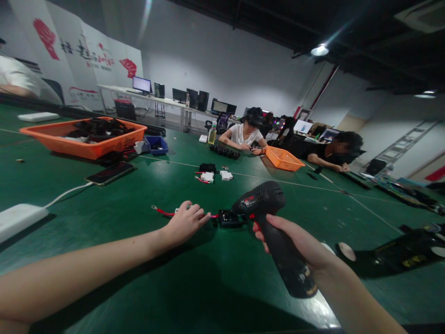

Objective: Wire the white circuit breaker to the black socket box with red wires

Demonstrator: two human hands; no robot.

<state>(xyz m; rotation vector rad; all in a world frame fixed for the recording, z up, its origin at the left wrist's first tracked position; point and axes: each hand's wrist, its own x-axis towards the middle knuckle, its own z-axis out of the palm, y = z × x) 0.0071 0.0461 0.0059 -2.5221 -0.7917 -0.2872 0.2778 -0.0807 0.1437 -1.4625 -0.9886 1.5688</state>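
My right hand (295, 236) grips a black cordless screwdriver (260, 197) by its handle, with the index finger by the red trigger. The tool's nose points left, over a small open black plastic housing (229, 220) on the table; I cannot make out whether its tip touches. My left hand (184, 222) is curled over a red wire (165, 213), just left of the housing. One end of the wire carries a metal ring terminal (154, 207). The other end runs to the housing. Something white shows partly under my left fingers.
On the green table (139, 287) lie white connectors (207, 176) with red wires, a phone (111, 173) and a white power strip (22, 220). An orange basket (83, 147) holds black parts beside a blue bin (156, 144). Two people work across the table near another orange basket (283, 159).
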